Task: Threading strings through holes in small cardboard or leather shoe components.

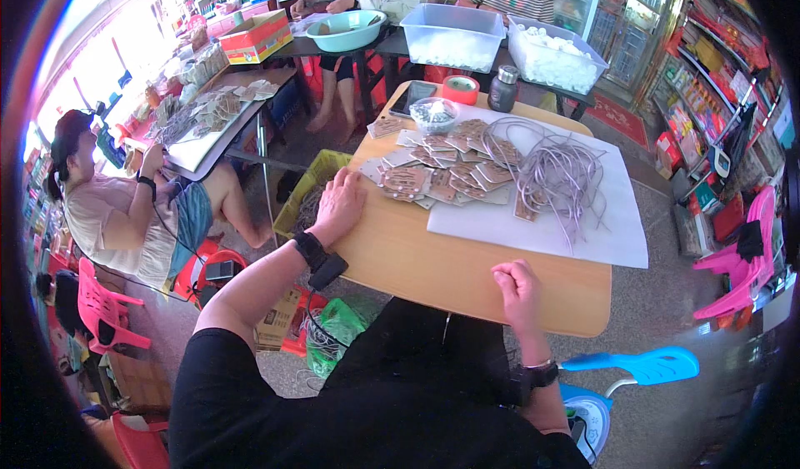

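Note:
My left hand (340, 206) lies flat on the left edge of the wooden table (392, 256), fingers stretched out and holding nothing. At the near edge, my right hand (518, 292) is curled into a fist, and nothing shows in it. Beyond both hands, small brown and grey cardboard pieces (450, 165) lie in an overlapping heap. To the right of the heap is a loose tangle of grey cords (562, 173) on a white sheet (621, 219). A clear bowl (434, 115) of small white pieces stands behind the heap.
At the table's far end are a phone (414, 98), a roll of tape (460, 90) and a dark bottle (503, 88). A yellow crate (321, 173) stands left of the table. One person (125, 194) sits at the left; two more sit behind plastic tubs (454, 35).

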{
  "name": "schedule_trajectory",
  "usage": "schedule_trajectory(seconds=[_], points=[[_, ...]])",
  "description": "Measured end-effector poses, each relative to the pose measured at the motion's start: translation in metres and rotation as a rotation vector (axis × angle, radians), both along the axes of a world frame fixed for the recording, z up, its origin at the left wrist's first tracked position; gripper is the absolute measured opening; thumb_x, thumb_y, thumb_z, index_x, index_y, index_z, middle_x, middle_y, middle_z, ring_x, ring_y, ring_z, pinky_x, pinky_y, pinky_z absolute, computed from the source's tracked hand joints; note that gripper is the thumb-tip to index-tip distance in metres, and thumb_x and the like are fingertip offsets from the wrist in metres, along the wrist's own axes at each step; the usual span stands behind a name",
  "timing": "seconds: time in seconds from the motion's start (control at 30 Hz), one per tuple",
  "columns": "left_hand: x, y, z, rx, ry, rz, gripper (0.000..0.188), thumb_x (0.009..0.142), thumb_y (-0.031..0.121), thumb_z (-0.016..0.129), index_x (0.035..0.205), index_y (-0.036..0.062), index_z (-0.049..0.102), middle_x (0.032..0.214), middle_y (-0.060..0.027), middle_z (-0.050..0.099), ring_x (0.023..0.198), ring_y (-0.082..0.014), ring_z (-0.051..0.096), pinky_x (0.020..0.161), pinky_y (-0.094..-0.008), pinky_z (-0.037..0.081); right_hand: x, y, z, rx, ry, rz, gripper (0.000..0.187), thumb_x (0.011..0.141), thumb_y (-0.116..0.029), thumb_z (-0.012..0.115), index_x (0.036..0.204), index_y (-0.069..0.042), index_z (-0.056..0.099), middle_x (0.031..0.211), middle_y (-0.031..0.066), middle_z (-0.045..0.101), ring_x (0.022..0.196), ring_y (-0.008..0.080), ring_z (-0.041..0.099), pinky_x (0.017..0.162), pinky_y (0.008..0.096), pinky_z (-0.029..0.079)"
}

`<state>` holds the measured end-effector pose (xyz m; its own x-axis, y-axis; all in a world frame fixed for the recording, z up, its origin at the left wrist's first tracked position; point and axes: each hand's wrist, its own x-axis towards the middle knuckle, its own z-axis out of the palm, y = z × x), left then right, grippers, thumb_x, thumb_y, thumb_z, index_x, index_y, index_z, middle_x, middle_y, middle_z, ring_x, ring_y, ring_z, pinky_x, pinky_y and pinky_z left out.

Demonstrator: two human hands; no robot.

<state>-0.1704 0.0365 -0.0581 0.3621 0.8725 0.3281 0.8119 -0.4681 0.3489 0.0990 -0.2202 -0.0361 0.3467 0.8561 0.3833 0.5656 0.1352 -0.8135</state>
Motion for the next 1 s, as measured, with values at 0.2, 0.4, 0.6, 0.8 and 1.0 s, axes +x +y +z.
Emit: schedule_trajectory(seconds=[0.2,0.4,0.6,0.8,1.0], points=[[0.000,-0.004,0.003,-0.058,0.016,-0.001,0.047,0.088,0.023,0.049,0.127,-0.0007,0.045,0.139,-0.0261,0.036,0.119,-0.0415,0.042,0.102,-0.0456,0.034,0.001,0.000,-0.004,-0.040,0.120,-0.032,0.006,0.084,-0.004,0.057,0.082,0.000,0.061,0.075,0.0021,0.053,0.065,0.0098,0.049,0.061,0.0238,0.040],[0.000,-0.005,0.002,-0.019,0.017,-0.009,0.045,0.087,0.023,0.052,0.127,0.0023,0.045,0.139,-0.0251,0.037,0.118,-0.0435,0.043,0.102,-0.0474,0.035,-0.001,0.001,-0.001,-0.097,0.172,-0.057,0.010,0.087,-0.008,0.055,0.083,0.000,0.060,0.074,-0.0001,0.051,0.064,0.0073,0.045,0.060,0.0222,0.038],[-0.002,0.002,-0.004,0.050,0.012,-0.006,0.043,0.088,0.025,0.049,0.124,0.0018,0.048,0.134,-0.0249,0.042,0.112,-0.0427,0.048,0.098,-0.0479,0.037,0.000,0.006,-0.001,-0.111,0.129,-0.055,0.012,0.088,-0.011,0.056,0.084,0.000,0.060,0.074,-0.0004,0.051,0.064,0.0075,0.046,0.059,0.0228,0.038],[0.000,0.007,-0.007,0.035,0.052,-0.011,0.044,0.088,0.028,0.050,0.125,0.0031,0.048,0.134,-0.0216,0.043,0.111,-0.0414,0.049,0.097,-0.0473,0.039,0.003,0.004,-0.005,-0.073,0.137,-0.017,0.011,0.086,-0.010,0.059,0.086,0.000,0.062,0.077,0.0062,0.057,0.069,0.0146,0.054,0.064,0.0277,0.043],[-0.007,0.013,-0.014,0.053,0.003,-0.061,0.042,0.087,0.027,0.053,0.121,0.0031,0.052,0.128,-0.0213,0.048,0.113,-0.0406,0.049,0.098,-0.0462,0.038,0.004,0.002,-0.008,-0.017,0.098,0.015,0.011,0.087,-0.010,0.058,0.087,0.001,0.062,0.077,0.0075,0.057,0.068,0.0166,0.054,0.064,0.0291,0.044]])
